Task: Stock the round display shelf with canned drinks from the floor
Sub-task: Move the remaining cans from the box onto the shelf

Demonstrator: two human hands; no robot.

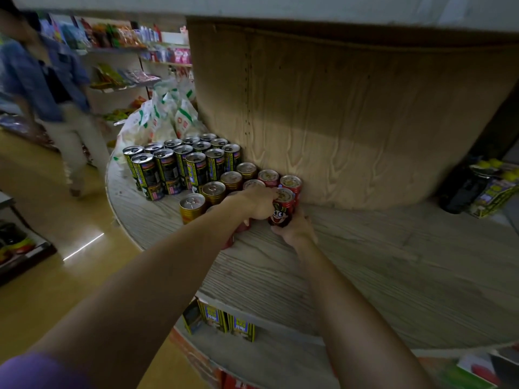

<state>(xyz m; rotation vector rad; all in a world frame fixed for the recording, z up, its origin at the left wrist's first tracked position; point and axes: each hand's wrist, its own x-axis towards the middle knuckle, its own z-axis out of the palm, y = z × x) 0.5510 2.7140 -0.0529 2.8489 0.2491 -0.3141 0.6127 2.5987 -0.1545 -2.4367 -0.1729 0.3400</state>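
**Red can going into the row**

Nearest the camera, a purple sleeve (pixel 36 369) is showing at 7 o'clock, both forearms reaching up toward 12. The left hand (pixel 254 203) is curling over the top of a red can (pixel 281 211), while the right hand (pixel 295 228) is cupping its base from 5 o'clock; both are pinching it upright on the shelf (pixel 393 262), beside the wooden core (pixel 351 122).

Risk: the left wrist is crowding the neighbours, so a careless pull-back could topple them.

Count: roughly four red cans showing, about four gold cans (pixel 192 206) at 9 o'clock, some fifteen black cans (pixel 168 167) at 10 o'clock.
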